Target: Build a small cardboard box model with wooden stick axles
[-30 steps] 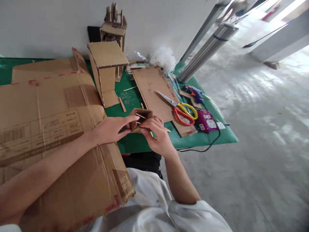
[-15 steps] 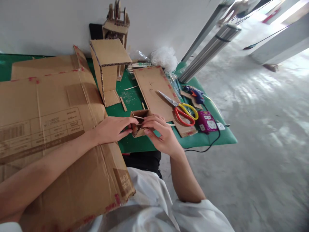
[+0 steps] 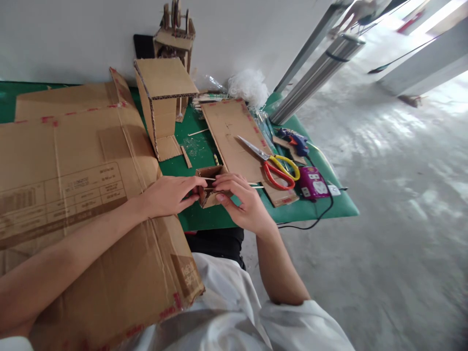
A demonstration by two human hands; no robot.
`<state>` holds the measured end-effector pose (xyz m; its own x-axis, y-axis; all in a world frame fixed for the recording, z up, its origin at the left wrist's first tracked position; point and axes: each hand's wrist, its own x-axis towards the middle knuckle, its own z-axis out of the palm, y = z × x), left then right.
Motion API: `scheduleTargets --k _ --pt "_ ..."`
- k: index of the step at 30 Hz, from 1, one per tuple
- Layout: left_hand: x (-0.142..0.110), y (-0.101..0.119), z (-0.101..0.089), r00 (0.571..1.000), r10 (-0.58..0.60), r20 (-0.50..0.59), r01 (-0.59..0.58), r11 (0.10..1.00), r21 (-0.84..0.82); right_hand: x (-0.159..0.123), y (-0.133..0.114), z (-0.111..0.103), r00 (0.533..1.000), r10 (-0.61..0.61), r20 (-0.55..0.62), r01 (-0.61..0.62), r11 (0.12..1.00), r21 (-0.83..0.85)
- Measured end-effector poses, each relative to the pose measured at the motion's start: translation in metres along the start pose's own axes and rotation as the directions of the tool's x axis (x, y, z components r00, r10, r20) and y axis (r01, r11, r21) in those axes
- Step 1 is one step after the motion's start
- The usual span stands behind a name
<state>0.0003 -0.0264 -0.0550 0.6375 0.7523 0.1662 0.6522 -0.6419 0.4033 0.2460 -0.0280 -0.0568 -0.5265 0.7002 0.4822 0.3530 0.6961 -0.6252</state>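
A small open cardboard box [image 3: 213, 199] sits near the front edge of the green table, between my two hands. Thin wooden sticks [image 3: 258, 186] run across it, and their pale ends stick out to the right past my fingers. My left hand [image 3: 171, 195] pinches at the box's left wall, thumb below and forefinger at a stick's end. From the right, my right hand [image 3: 243, 200] has its fingers bent over the box's top and its thumb on the near wall. Its fingers hide part of the sticks and the box's inside.
A large flattened carton [image 3: 84, 195] covers the left side. Behind the small box stand a bigger cardboard frame [image 3: 166, 80] and a cardboard panel [image 3: 234, 131]. Scissors [image 3: 274, 165], a glue gun [image 3: 298, 141] and a purple power socket [image 3: 313, 184] with a black cord lie right.
Two stick ends now show to the right of my right hand, where one showed before. The stick across the box's far side has shifted rightward. Both hands keep nearly the same place.
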Motion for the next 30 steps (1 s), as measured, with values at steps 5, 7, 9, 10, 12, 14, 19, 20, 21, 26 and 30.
scheduleTargets --k 5,7,9,10,12,14,19,20,21,26,30 --pt "0.001 0.004 -0.004 0.999 0.033 0.013 -0.034 0.995 0.091 0.001 0.000 0.001 1.000 0.023 -0.007 -0.023 0.999 0.024" --pt "0.001 0.007 -0.006 0.996 0.081 0.036 -0.085 0.984 0.154 0.002 -0.002 0.001 0.999 0.039 0.001 -0.039 0.998 0.043" --pt "0.001 0.008 -0.007 0.988 0.144 0.046 -0.151 0.964 0.221 0.002 -0.003 0.000 0.998 0.059 0.007 -0.060 0.996 0.068" --pt "0.000 0.008 -0.007 0.983 0.178 0.039 -0.182 0.950 0.253 0.003 -0.004 -0.001 0.997 0.073 0.007 -0.073 0.994 0.079" --pt "-0.001 0.008 -0.006 0.969 0.247 -0.001 -0.234 0.920 0.315 0.003 -0.005 -0.002 0.995 0.095 0.000 -0.095 0.991 0.090" --pt "-0.002 0.006 -0.004 0.952 0.299 -0.060 -0.260 0.898 0.355 0.003 -0.005 -0.003 0.994 0.106 -0.008 -0.105 0.991 0.085" --pt "-0.004 0.004 0.001 0.941 0.305 -0.145 -0.243 0.910 0.337 0.002 -0.004 -0.001 0.994 0.111 -0.011 -0.110 0.991 0.069" --pt "-0.004 0.004 0.002 0.943 0.297 -0.149 -0.234 0.912 0.338 0.001 -0.004 0.000 0.993 0.113 -0.017 -0.111 0.991 0.072" --pt "-0.004 0.004 0.002 0.945 0.290 -0.154 -0.224 0.912 0.343 0.001 -0.004 0.000 0.993 0.115 -0.024 -0.113 0.991 0.073" --pt "-0.004 0.006 0.003 0.947 0.243 -0.212 -0.155 0.919 0.361 0.003 -0.007 0.004 0.991 0.125 -0.054 -0.122 0.991 0.061" --pt "-0.003 0.007 0.002 0.932 0.262 -0.251 -0.162 0.920 0.358 0.004 -0.009 0.006 0.989 0.114 -0.097 -0.110 0.993 0.046"
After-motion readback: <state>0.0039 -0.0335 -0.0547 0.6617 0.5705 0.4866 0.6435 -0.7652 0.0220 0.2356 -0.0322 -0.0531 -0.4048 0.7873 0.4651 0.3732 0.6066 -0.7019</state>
